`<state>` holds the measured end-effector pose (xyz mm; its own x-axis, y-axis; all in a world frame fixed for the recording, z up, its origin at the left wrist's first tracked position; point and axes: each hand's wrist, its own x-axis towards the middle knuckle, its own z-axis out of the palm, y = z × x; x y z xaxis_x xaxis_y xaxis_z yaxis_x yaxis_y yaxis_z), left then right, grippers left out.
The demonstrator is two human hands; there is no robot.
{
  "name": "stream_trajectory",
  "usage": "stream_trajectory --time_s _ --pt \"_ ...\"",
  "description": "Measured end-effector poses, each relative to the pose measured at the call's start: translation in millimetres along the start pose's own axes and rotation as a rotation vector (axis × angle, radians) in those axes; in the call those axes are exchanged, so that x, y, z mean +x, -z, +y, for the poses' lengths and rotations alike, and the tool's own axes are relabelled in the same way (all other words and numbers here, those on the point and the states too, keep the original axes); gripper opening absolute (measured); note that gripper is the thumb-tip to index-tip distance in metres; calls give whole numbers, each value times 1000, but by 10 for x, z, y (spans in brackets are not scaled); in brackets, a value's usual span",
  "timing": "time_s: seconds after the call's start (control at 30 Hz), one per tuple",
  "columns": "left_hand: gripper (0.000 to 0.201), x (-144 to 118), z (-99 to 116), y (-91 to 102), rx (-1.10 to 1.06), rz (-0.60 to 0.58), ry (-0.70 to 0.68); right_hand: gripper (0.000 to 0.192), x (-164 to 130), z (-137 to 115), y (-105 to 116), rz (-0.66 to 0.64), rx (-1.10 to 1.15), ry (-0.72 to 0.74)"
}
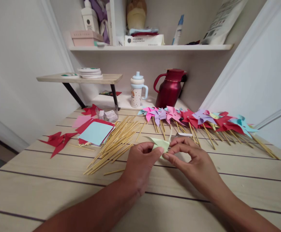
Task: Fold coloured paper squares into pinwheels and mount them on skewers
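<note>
Over the table (58, 193), the left hand (140, 164) and right hand (193, 161) pinch 1 green paper (161, 144). It looks light, thin and easy to tear, so hold its folded middle softly.

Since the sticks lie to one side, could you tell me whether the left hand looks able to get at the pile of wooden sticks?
Probably yes: the pile of wooden sticks lies just beside the left hand with bare table between, though its fingers now pinch the pale green paper.

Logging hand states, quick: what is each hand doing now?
Left hand: pinching the pale green folded paper.
Right hand: pinching the same paper.
</note>
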<state>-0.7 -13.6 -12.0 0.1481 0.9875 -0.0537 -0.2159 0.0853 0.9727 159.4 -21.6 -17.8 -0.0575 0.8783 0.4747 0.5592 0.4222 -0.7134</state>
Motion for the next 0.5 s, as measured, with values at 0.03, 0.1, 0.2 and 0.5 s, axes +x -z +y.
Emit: stream_trajectory --time_s 0.03,0.1,0.2,0.5 --pt "16 3 2 6 10 4 -10 9 -1 2 2 16 -6 18" --pt "16 14 13 25 54 14 -35 12 -3 -7 15 61 -42 71" --pt "15 26 41 55 198 55 -137 32 -15 -53 47 148 -137 194" --pt "12 -57 15 51 751 117 -781 32 -72 -162 94 221 -309 358"
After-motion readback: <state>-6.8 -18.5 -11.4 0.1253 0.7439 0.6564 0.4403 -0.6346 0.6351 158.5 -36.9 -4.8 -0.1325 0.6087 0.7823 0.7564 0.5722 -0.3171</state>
